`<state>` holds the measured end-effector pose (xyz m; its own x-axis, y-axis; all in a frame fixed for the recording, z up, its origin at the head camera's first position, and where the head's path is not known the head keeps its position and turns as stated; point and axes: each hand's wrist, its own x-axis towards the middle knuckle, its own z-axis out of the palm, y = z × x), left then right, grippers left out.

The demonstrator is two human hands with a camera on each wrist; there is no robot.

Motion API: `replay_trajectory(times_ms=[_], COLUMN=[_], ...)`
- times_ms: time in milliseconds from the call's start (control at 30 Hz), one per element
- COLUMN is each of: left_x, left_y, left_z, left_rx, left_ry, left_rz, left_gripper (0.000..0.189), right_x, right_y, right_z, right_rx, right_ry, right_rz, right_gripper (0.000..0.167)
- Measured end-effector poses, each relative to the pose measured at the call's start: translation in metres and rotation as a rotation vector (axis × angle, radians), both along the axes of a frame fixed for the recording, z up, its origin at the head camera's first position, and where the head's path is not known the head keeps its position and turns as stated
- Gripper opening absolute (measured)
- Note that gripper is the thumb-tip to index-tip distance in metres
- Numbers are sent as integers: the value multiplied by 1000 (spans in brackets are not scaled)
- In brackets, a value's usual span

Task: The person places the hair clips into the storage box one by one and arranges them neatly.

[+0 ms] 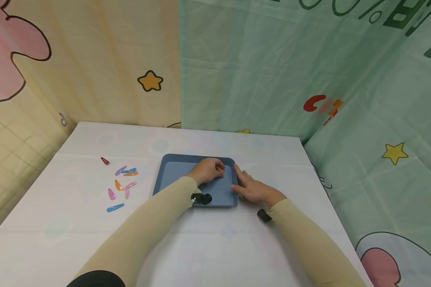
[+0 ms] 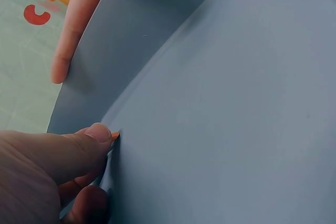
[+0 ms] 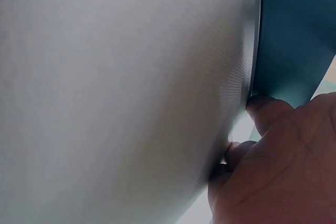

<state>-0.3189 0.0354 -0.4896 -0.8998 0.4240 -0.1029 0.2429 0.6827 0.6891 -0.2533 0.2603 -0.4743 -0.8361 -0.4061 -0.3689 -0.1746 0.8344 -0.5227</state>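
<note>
A blue-grey tray [image 1: 220, 195] lies on the white table. Over its right part, my left hand [image 1: 208, 170] pinches a small orange hair clip between thumb and finger. Only the tip of that orange hair clip [image 2: 115, 136] shows in the left wrist view, close over the tray floor near the side wall; the rest is hidden by the fingers. My right hand [image 1: 253, 188] rests against the tray's right edge with fingers extended. In the right wrist view, its fingertips [image 3: 265, 109] are at the outer side of the tray.
Left of the tray, several loose hair clips lie on the table, among them a red clip [image 1: 105, 160], a purple clip [image 1: 120, 170], a blue clip [image 1: 115, 207] and a pink clip [image 1: 111, 194]. Printed curtains [image 1: 237, 79] hang behind and beside the table.
</note>
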Motion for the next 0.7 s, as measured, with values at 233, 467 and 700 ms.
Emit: replay_trajectory(times_ms=[233,467,700], left_x=[0,-1,-1], left_y=[2,1,3], left_z=[-1,-2,-2], left_rx=[-25,-47,-71], left_ry=[20,51,38], left_rz=[-23,-38,-32], left_gripper=[30,32,36], right_x=[1,1,0], right_y=[0,-1,-1], right_z=[2,2,1], right_rx=[-7,-6,4], right_ry=[-4,-5,-4], right_rz=[-2,-7,-8], right_gripper=[85,85,84])
